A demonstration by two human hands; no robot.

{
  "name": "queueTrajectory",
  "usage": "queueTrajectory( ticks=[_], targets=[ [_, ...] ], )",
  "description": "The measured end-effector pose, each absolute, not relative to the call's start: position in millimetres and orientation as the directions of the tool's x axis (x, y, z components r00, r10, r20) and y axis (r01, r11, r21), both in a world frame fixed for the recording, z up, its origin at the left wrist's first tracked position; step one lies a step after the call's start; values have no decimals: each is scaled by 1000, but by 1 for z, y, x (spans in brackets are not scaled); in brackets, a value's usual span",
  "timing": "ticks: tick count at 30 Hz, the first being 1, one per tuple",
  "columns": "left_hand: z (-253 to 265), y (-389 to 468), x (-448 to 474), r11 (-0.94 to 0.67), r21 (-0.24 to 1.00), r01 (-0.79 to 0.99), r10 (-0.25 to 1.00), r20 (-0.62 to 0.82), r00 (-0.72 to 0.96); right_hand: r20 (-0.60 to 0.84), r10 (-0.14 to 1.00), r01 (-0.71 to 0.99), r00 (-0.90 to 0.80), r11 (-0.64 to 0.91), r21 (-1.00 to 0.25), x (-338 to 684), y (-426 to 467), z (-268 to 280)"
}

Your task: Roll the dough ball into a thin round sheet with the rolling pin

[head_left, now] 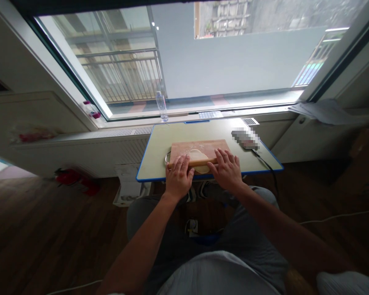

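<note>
- My pale cloth shirt (215, 272) is closest.
- My left hand (178, 176) and right hand (229, 171) lie unclenched over a tan wooden rolling pin (199, 163).
- It crosses flat, cream dough (197, 154) on a brown rectangular board (177, 148), atop the blue-edged, pale-yellow worktop (153, 162).

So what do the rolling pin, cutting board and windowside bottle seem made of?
Rolling pin: probably smooth wood, given its even tan colour. Cutting board: likely matte wood, from its pinkish-brown tone. Bottle: clear, glossy, see-through; plastic or glass, can't tell.
</note>
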State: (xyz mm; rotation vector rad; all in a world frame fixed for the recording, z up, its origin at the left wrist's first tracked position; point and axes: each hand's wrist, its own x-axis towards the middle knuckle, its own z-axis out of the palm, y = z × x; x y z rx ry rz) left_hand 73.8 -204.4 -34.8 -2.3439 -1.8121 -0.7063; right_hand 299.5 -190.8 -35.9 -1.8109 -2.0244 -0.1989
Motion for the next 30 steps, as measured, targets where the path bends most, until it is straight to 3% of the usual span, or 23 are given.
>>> queueTrajectory(
  ticks=[14,20,30],
  targets=[
    [-49,-230,73,-308,185,933,873,446,199,469,881,965,-60,171,-197,299,-216,-53],
    [-40,-217,75,-295,203,934,878,444,180,433,900,974,-51,140,-176,296,-203,-42],
    [-8,-185,80,-229,239,944,939,309,150,301,952,968,-49,120,-220,293,-162,-20]
  ],
)
